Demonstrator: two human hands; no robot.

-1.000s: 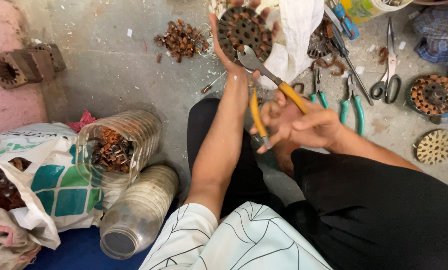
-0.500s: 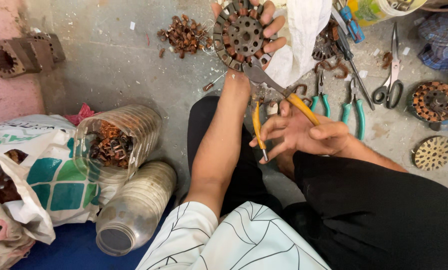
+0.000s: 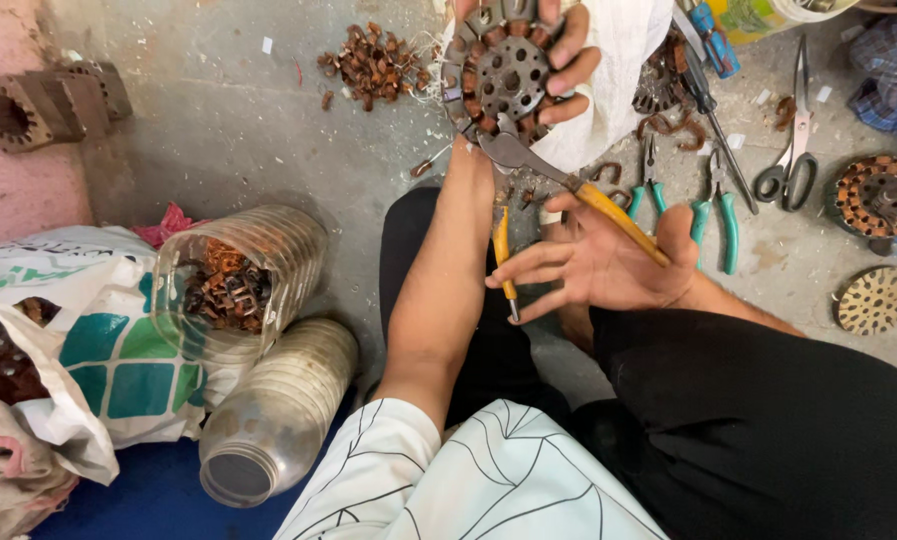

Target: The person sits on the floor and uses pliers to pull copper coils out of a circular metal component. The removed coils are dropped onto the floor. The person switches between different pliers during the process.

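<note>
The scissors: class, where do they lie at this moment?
In the head view, the scissors lie on the concrete floor at upper right, between the green-handled pliers and a copper-wound stator.

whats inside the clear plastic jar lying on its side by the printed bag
The clear plastic jar holds a heap of small brown-copper wire pieces, seen through its wall. How far the heap runs toward the jar's far end is hidden by the ribbed, cloudy plastic.
</note>
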